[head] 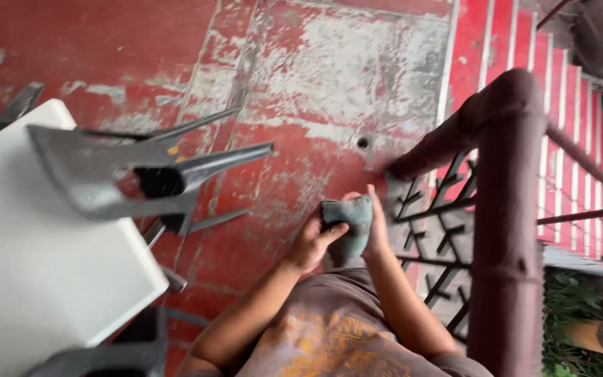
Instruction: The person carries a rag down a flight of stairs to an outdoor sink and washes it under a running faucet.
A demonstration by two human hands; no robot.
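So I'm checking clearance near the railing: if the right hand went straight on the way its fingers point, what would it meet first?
The right hand points up-frame, cupping the grey-green cloth. Straight on, it would probably meet the end of the dark red handrail; depth is unclear.

A grey-teal cloth point(349, 222), a white table point(29, 279) with dark grey chairs point(127, 178), a worn red floor point(280, 91) patched grey, and a brown railing point(507, 209).

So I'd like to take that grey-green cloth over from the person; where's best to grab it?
Take the cloth by its upper end, coming from above and ahead: the left hand and right hand cover its sides, leaving only that end bare.
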